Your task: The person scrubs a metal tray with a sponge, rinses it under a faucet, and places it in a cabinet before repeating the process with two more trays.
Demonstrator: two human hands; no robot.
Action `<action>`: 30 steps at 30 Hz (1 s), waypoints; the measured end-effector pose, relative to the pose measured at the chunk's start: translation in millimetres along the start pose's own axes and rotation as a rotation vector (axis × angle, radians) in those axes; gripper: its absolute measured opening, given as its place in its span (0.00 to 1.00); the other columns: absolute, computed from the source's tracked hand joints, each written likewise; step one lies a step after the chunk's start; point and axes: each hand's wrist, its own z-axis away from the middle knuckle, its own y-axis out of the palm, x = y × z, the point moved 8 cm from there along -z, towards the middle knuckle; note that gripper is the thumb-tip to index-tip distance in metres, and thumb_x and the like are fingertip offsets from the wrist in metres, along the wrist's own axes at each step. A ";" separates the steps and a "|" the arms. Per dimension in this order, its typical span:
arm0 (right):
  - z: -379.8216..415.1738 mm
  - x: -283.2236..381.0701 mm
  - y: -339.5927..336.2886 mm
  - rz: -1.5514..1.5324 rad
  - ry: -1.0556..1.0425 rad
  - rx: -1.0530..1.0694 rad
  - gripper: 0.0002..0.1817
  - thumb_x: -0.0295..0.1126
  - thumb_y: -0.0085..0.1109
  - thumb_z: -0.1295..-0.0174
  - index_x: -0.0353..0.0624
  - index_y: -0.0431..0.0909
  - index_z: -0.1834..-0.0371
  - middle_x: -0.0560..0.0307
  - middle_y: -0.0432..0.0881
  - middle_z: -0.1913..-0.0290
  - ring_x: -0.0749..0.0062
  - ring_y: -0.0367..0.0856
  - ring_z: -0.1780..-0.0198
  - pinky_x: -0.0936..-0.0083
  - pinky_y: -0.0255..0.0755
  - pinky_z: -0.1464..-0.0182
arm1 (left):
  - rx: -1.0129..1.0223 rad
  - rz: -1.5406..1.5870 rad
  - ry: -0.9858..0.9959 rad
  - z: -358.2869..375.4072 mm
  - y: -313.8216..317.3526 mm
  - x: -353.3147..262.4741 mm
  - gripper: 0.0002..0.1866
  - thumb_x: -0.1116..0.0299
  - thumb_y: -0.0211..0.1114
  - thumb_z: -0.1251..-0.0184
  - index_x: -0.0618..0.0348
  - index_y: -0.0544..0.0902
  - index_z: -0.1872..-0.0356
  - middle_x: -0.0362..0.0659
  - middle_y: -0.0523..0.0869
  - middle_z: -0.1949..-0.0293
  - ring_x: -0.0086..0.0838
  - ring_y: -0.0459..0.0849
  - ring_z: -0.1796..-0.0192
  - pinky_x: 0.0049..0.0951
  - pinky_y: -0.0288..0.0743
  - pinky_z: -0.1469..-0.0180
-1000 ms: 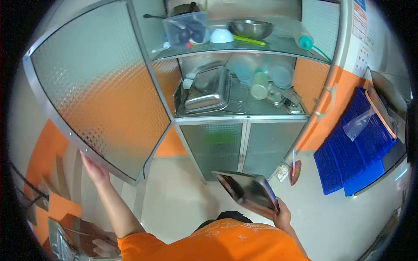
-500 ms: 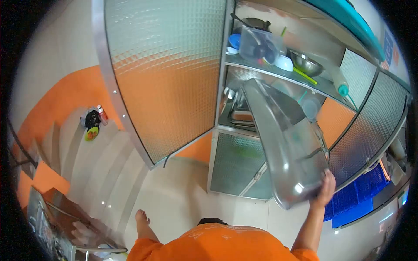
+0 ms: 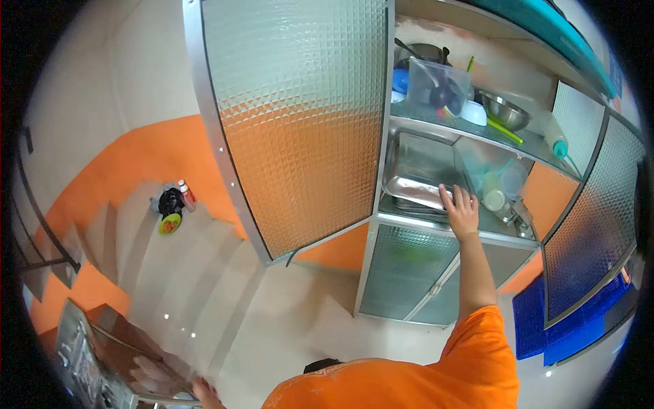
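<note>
On the cabinet's middle shelf, a large metal tray (image 3: 422, 163) rests over other flat metal trays (image 3: 415, 206). My right hand (image 3: 461, 210) has its fingers curled over the tray's front right rim, with the thumb hidden. Low on the left, my left hand (image 3: 206, 394) is beside a metal rail, small and blurred, so its fingers cannot be made out. Right of the tray stand clear and pale plastic containers (image 3: 495, 198).
The upper shelf (image 3: 436, 119) bears a clear plastic box (image 3: 436, 88), a metal bowl (image 3: 505, 110) and a white bowl. Textured glass doors (image 3: 300, 136) stand open on both sides. Blue crates (image 3: 538, 320) are at right. Stairs (image 3: 197, 273) at left hold a green dish (image 3: 169, 223).
The large tray has gone from a steep tilt in front of the cabinet onto the middle shelf. My right hand has moved up and inward with it. My left hand has moved lower.
</note>
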 end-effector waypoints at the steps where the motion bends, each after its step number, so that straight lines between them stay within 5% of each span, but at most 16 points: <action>1: 3.5 2.5 4.0 -0.016 0.021 0.022 0.27 0.33 0.52 0.49 0.61 0.64 0.42 0.55 0.73 0.54 0.64 0.71 0.53 0.63 0.63 0.54 | -0.050 -0.048 -0.057 4.5 -23.0 18.2 0.21 0.50 0.53 0.46 0.46 0.72 0.53 0.31 0.74 0.53 0.19 0.68 0.52 0.38 0.56 0.52; 4: 15.4 3.7 7.9 -0.214 0.120 0.163 0.36 0.33 0.62 0.60 0.60 0.64 0.41 0.54 0.70 0.51 0.63 0.68 0.49 0.62 0.60 0.51 | -0.194 -0.062 -0.141 18.8 -40.5 35.1 0.21 0.50 0.52 0.46 0.48 0.72 0.54 0.32 0.74 0.55 0.23 0.68 0.53 0.39 0.57 0.53; 8: 21.3 0.5 13.4 -0.365 0.144 0.248 0.41 0.35 0.65 0.65 0.61 0.61 0.39 0.51 0.67 0.46 0.61 0.66 0.46 0.61 0.59 0.48 | -0.169 0.002 -0.015 5.1 -17.7 8.7 0.20 0.50 0.51 0.45 0.52 0.72 0.57 0.34 0.74 0.57 0.27 0.69 0.54 0.41 0.59 0.55; 9: 22.6 -0.7 13.1 -0.358 0.156 0.254 0.42 0.36 0.65 0.65 0.61 0.60 0.39 0.51 0.66 0.46 0.60 0.65 0.46 0.60 0.59 0.48 | -0.105 0.018 0.023 0.3 0.6 -5.7 0.20 0.50 0.51 0.44 0.53 0.72 0.57 0.34 0.74 0.58 0.29 0.69 0.54 0.42 0.59 0.55; 11: 22.7 -0.6 10.9 -0.344 0.185 0.258 0.43 0.37 0.65 0.65 0.61 0.59 0.39 0.50 0.66 0.45 0.60 0.64 0.44 0.60 0.58 0.46 | 0.111 0.006 0.001 15.7 70.2 -47.4 0.29 0.49 0.52 0.46 0.47 0.66 0.42 0.33 0.67 0.44 0.20 0.61 0.42 0.37 0.46 0.41; 13: 28.5 1.4 6.9 -0.345 0.230 0.267 0.44 0.40 0.66 0.64 0.62 0.56 0.37 0.50 0.63 0.43 0.60 0.62 0.42 0.58 0.56 0.44 | 0.356 0.043 0.098 10.7 127.4 -60.8 0.29 0.48 0.51 0.45 0.48 0.65 0.42 0.34 0.66 0.43 0.21 0.61 0.42 0.37 0.44 0.40; 20: 48.6 -0.1 -26.0 -0.395 0.276 0.278 0.42 0.44 0.65 0.58 0.58 0.55 0.37 0.48 0.60 0.41 0.56 0.60 0.40 0.53 0.54 0.42 | 0.568 -0.138 0.149 79.1 293.8 -126.6 0.32 0.45 0.50 0.43 0.45 0.61 0.38 0.35 0.62 0.38 0.25 0.55 0.35 0.41 0.39 0.38; 26: 128.8 4.7 -91.9 -0.592 0.444 0.305 0.37 0.37 0.64 0.55 0.50 0.58 0.39 0.43 0.61 0.44 0.49 0.61 0.44 0.55 0.56 0.44 | 0.659 -0.083 0.553 167.7 391.6 -249.7 0.37 0.36 0.39 0.41 0.49 0.56 0.36 0.44 0.57 0.35 0.35 0.50 0.32 0.51 0.35 0.37; 30: 240.3 13.9 -123.0 -0.721 0.830 0.302 0.31 0.31 0.61 0.54 0.41 0.62 0.44 0.42 0.64 0.48 0.48 0.63 0.46 0.61 0.59 0.45 | 0.697 -0.026 0.633 197.9 422.5 -271.2 0.38 0.36 0.37 0.40 0.51 0.54 0.35 0.44 0.57 0.35 0.36 0.51 0.33 0.52 0.37 0.37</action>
